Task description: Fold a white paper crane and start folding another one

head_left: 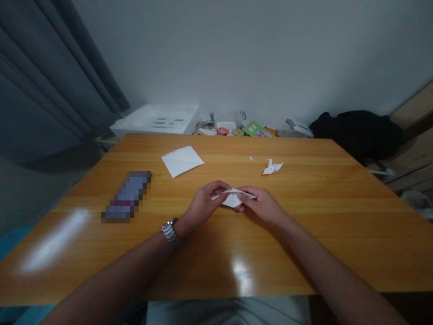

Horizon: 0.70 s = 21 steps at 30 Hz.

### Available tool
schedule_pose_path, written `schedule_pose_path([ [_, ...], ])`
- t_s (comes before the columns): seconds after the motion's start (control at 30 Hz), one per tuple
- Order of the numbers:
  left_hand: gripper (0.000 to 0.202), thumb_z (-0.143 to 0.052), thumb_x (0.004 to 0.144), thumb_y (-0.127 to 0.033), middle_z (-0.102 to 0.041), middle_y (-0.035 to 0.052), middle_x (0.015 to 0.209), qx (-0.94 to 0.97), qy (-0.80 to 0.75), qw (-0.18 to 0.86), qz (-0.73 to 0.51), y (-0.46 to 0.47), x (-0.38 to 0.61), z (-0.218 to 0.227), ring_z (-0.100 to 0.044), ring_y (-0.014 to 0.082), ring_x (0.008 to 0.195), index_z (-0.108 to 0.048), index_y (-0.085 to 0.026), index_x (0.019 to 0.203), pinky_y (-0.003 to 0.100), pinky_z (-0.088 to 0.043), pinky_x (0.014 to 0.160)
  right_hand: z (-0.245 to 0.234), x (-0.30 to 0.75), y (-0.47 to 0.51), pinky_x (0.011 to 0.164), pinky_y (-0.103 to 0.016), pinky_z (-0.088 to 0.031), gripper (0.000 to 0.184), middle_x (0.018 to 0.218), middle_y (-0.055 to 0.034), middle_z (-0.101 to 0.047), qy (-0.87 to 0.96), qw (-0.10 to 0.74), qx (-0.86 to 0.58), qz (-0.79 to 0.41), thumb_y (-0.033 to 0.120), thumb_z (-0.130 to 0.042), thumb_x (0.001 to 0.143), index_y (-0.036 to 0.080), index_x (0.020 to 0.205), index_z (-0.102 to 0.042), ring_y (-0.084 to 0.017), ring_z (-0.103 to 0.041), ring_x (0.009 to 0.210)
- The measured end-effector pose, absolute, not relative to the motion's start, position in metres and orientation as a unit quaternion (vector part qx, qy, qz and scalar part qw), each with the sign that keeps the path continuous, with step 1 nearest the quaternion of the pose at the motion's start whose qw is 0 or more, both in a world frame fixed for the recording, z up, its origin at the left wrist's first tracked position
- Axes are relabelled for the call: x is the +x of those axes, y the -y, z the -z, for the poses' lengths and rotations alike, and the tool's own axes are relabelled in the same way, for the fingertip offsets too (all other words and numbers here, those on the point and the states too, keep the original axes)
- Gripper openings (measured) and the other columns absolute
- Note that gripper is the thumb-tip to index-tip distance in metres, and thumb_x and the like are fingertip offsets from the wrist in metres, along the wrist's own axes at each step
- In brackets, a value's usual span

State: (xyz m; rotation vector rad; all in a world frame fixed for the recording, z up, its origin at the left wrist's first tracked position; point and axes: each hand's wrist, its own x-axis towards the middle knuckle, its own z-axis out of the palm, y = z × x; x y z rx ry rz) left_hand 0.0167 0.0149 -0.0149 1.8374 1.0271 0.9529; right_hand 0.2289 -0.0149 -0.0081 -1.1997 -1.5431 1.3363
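Note:
My left hand [204, 205] and my right hand [262, 205] meet over the middle of the wooden table [304, 234]. Both pinch a small folded piece of white paper [233, 197], the left at its left tip, the right at its right tip. The paper is held just above the tabletop. A metal watch [170, 231] is on my left wrist.
A white notepad sheet [181, 160] lies farther back left. A folded white paper crane [272, 167] sits back right, with a tiny paper scrap [251, 158] near it. A blurred dark object [126, 197] lies at the left. Boxes and clutter [237, 128] stand behind the table by the wall.

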Motion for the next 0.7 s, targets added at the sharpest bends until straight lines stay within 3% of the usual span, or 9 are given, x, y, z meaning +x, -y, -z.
schedule_pose_path([
  [0.27, 0.026, -0.072, 0.088, -0.037, -0.075, 0.0070, 0.106, 0.711, -0.346, 0.473, -0.388, -0.0149, 0.0131, 0.0072, -0.070, 0.0198, 0.098, -0.071, -0.018, 0.105, 0.031, -0.056, 0.089, 0.0081, 0.2328, 0.0121, 0.076, -0.035, -0.057, 0.038, 0.099, -0.0094, -0.078, 0.569, 0.401, -0.463, -0.549, 0.040, -0.068, 0.086, 0.016, 0.115, -0.074, -0.019, -0.072, 0.073],
  [0.4, 0.023, -0.064, 0.094, -0.038, -0.075, 0.0070, 0.102, 0.709, -0.369, 0.451, -0.396, -0.0132, 0.0142, 0.0054, -0.070, 0.0190, 0.095, -0.073, -0.018, 0.102, 0.031, -0.056, 0.087, 0.0087, 0.2320, 0.0118, 0.075, -0.034, -0.058, 0.038, 0.102, -0.0093, -0.078, 0.555, 0.405, -0.463, -0.560, 0.041, -0.070, 0.085, 0.017, 0.114, -0.074, -0.019, -0.072, 0.074],
  [0.7, 0.016, -0.064, 0.092, -0.029, -0.075, 0.0043, 0.101, 0.739, -0.395, 0.377, -0.395, -0.0116, 0.0154, 0.0071, -0.070, 0.0179, 0.094, -0.072, -0.020, 0.102, 0.028, -0.055, 0.085, 0.0032, 0.2313, 0.0150, 0.082, -0.034, -0.056, 0.046, 0.102, -0.0095, -0.076, 0.597, 0.392, -0.434, -0.550, 0.048, -0.076, 0.081, 0.016, 0.114, -0.072, -0.021, -0.071, 0.086],
])
